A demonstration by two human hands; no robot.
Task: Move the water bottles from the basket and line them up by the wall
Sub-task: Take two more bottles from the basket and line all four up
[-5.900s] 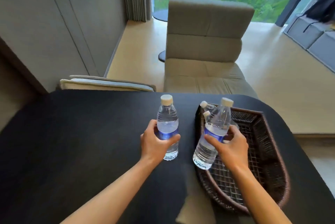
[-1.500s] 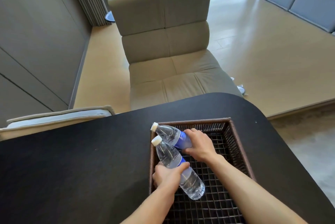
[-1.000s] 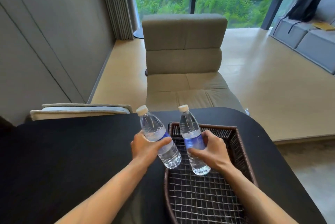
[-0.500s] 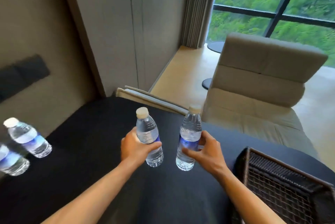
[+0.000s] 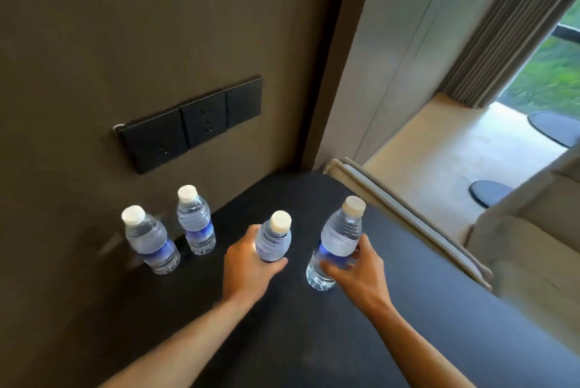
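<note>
Two bottles (image 5: pixel 175 237) are stood against the wall (image 5: pixel 125 42). One bottle is gripped in each closed hand, left hand (image 5: pixel 248 265) and right hand (image 5: pixel 357 271), short of the wall. Standing bottles could be toppled if crowded during placement.

Four water bottles are counted in all, each with one pale cap and a blue label band. Two are stood on the black table (image 5: pixel 314 340) against the wall (image 5: pixel 125 26): the nearer standing bottle (image 5: pixel 150 241) and the farther standing bottle (image 5: pixel 195 226), just beside each other. Two more are held, one per hand: the left-held bottle (image 5: pixel 272 238) in the left hand (image 5: pixel 249 268), and the right-held bottle (image 5: pixel 337 244) in the right hand (image 5: pixel 357 273). Two hands and two bare forearms are counted. One dark wall plate (image 5: pixel 188 125) is noted, divided into three panels. One curtain (image 5: pixel 502 26) is recorded. Two dark round floor pads are seen.
</note>
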